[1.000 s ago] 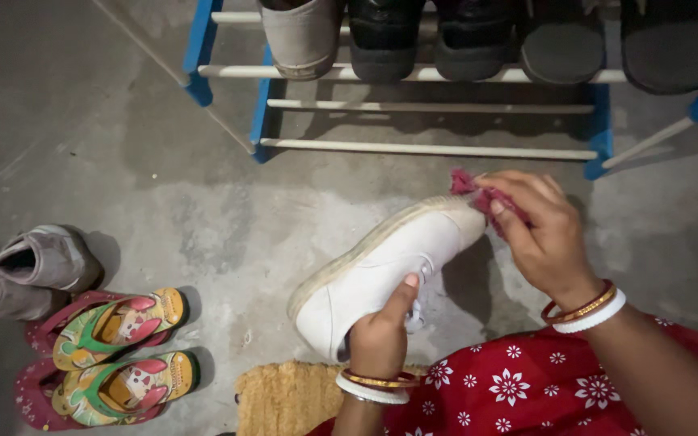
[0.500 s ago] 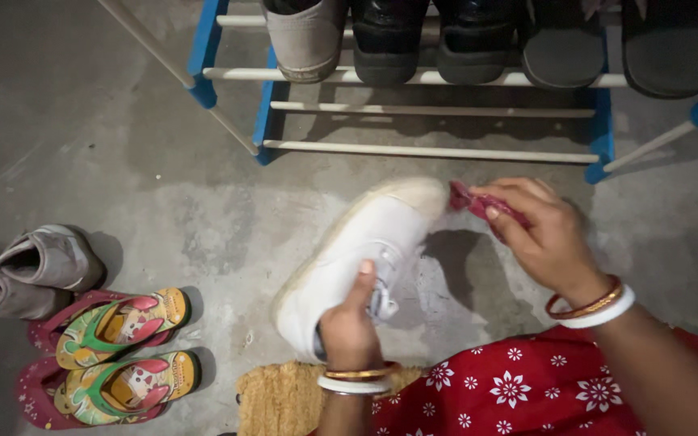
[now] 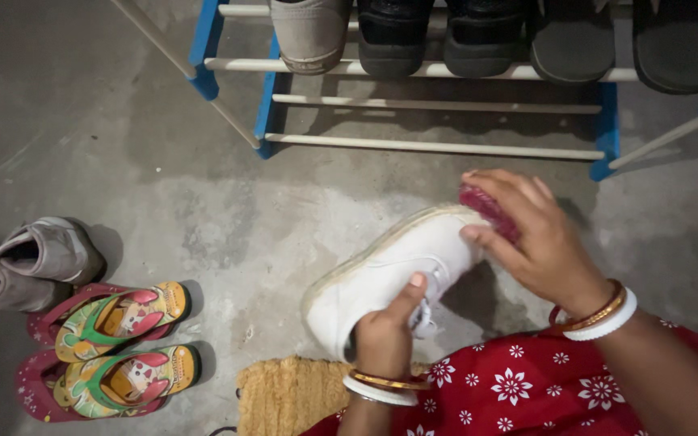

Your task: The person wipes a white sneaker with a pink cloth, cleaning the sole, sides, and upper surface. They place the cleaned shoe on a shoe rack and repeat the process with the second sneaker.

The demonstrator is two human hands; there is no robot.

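A: Where's the shoe (image 3: 389,274) now?

B: In the air over the concrete floor (image 3: 163,186), near the lap in the red dress (image 3: 519,387). The left hand (image 3: 385,339) grips it at the heel end, fingers wrapped round the opening and thumb stretched up along the side.

A: And the right hand (image 3: 527,238)?

B: Curled over the toe, fingers closed on a pink cloth (image 3: 486,206) pressed against the shoe. Half a second ago the cloth sat just off the toe, with a gap showing; now it touches.

A: Did the shoe shift?

B: Yes. It pointed more steeply toward the rack (image 3: 438,145) before; now it lies flatter, toe swung right, under the hand.

A: Anything else around?

B: Flip-flops (image 3: 119,351) and grey shoes (image 3: 34,262) at left, unchanged, and a mat (image 3: 288,396) beside the knee.
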